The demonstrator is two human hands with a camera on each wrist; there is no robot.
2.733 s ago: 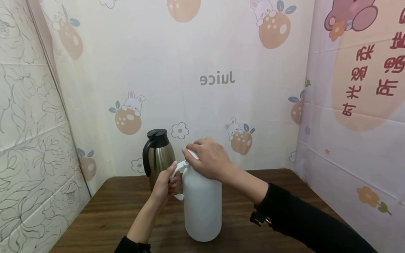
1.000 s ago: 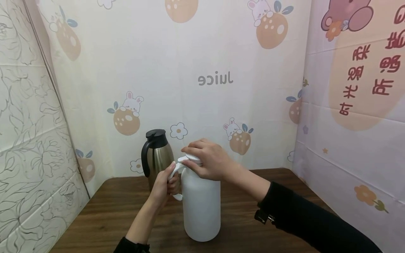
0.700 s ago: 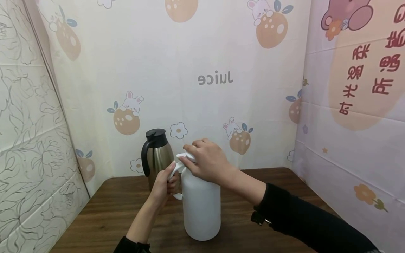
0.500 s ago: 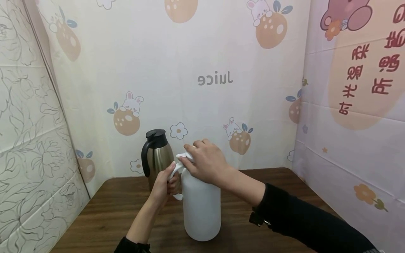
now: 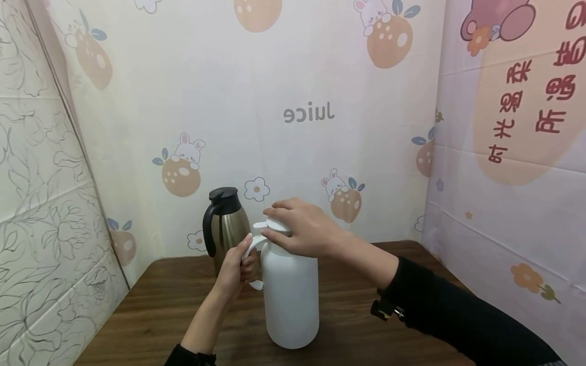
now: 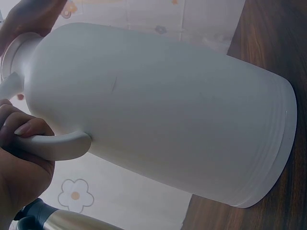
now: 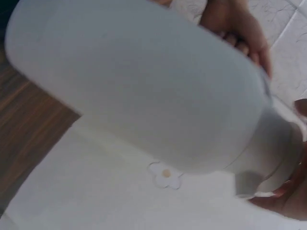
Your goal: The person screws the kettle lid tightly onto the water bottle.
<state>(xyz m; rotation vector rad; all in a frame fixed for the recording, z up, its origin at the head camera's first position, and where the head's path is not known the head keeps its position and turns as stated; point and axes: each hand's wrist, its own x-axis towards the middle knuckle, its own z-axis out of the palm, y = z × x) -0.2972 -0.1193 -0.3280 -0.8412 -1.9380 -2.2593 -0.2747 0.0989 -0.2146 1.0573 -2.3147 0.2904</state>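
A white vacuum jug [image 5: 291, 300] stands upright on the wooden table in the head view. My left hand [image 5: 235, 267] grips its side handle [image 5: 256, 243], with the thumb lying along the top. The left wrist view shows those fingers [image 6: 29, 128] curled round the handle's lower part [image 6: 62, 147]. Over the jug's top, my right hand [image 5: 304, 229] holds the white lid [image 5: 276, 224], thumb on the near side and fingers across the far side. Much of the lid is hidden under that hand. In the right wrist view, the spout [image 7: 247, 182] juts out beside the right hand [image 7: 292, 203].
Behind and left of the white jug stands a gold-brown steel vacuum jug [image 5: 231, 229] with a black lid and handle. A printed cloth [image 5: 220, 86] hangs behind the wooden table [image 5: 160, 310], with more cloth at both sides.
My right hand has shifted and turned on the lid several times; its wrist now lies further right, and more of the lid shows. The left hand keeps its grip, and the jug stays put.
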